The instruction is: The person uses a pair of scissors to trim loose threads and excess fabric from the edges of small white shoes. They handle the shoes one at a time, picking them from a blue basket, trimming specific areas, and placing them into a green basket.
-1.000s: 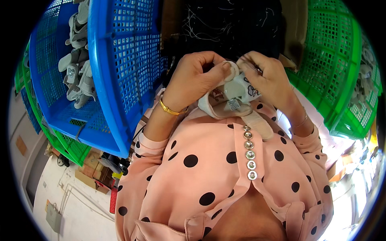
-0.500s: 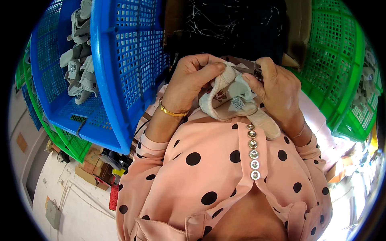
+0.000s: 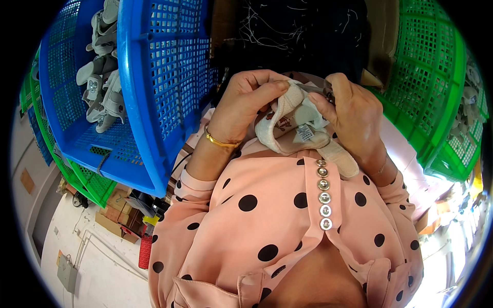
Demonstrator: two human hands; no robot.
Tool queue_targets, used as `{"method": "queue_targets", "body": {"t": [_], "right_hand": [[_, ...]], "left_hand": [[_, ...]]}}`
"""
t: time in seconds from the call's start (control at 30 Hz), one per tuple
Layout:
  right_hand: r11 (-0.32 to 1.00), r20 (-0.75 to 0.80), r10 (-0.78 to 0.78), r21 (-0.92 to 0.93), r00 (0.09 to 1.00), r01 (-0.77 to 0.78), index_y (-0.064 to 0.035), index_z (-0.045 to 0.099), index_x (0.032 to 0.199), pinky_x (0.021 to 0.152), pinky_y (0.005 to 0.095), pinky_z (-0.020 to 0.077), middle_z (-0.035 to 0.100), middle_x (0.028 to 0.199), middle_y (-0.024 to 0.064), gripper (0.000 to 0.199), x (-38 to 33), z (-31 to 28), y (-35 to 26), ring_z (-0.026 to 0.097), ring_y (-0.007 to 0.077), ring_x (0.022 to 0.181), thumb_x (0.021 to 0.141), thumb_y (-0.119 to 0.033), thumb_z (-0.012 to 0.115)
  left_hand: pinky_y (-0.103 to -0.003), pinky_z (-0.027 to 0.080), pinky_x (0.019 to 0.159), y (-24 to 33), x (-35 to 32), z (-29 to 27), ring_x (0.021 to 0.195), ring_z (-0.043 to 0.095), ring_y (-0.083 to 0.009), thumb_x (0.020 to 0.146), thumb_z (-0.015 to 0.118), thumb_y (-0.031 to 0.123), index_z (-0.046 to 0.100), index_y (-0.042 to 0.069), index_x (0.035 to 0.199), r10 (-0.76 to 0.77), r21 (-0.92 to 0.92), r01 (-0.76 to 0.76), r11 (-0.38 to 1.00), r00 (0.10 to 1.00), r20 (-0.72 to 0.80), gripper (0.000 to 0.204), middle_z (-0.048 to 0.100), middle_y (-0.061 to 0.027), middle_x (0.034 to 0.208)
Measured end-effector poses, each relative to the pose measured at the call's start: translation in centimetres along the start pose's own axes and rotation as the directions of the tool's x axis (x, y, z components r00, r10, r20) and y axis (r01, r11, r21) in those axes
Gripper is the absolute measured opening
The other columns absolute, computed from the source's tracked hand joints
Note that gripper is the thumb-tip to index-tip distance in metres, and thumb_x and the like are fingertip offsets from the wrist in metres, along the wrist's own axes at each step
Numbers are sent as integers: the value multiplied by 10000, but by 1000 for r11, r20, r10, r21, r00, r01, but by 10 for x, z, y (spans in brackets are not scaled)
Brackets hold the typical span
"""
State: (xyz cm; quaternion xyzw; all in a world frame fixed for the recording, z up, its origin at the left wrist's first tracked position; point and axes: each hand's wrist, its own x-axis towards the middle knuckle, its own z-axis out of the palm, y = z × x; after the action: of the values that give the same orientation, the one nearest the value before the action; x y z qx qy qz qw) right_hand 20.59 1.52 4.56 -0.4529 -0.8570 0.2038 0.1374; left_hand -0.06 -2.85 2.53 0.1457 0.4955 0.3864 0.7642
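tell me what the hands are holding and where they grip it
Both hands hold one small cream fabric shoe piece: the left hand pinches its upper edge, the right hand grips its right side.

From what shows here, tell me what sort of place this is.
Probably a small garment or footwear workshop. The blue crate holds many grey fabric pieces alike, green crates stand on the right, and both hands work a cream fabric piece.

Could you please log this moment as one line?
left hand: grips cream fabric shoe piece | right hand: pinches its top edge | blue basket: left
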Motion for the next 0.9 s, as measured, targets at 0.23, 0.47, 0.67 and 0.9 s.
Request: {"method": "queue_targets", "body": {"t": [0.23,0.47,0.67,0.9], "right_hand": [[793,170,304,499,937,-348,-44,544,860,512,330,472,618,644,112,379,9,4,1,633,273,589,934,-410,606],[990,153,-139,31,978,135,-76,526,813,463,320,448,562,570,71,386,8,-7,28,598,241,526,874,-438,644],[960,132,-226,-137,965,244,-105,488,744,438,289,435,514,526,42,405,13,-7,22,567,195,482,825,-447,690],[916,122,-223,-313,967,251,-124,465,718,433,266,426,468,503,5,428,10,-13,10,537,153,456,796,-461,717]], "left_hand": [[-205,540,665,-3,2,3,751,678,-110,908,607,98,682,-25,1034,-48,-19,48,999,999,25,191,709,-86,892],[-213,551,702,-5,1,-6,778,691,-121,901,620,100,685,-17,1052,-48,-133,54,990,997,53,202,715,-91,909],[-208,548,700,-4,0,-6,776,688,-119,900,624,102,687,-14,1050,-37,-121,44,992,998,59,199,712,-84,900],[-207,548,696,-6,1,-5,781,685,-113,900,626,104,688,-11,1041,-25,-106,30,994,998,51,193,710,-80,892]]}}
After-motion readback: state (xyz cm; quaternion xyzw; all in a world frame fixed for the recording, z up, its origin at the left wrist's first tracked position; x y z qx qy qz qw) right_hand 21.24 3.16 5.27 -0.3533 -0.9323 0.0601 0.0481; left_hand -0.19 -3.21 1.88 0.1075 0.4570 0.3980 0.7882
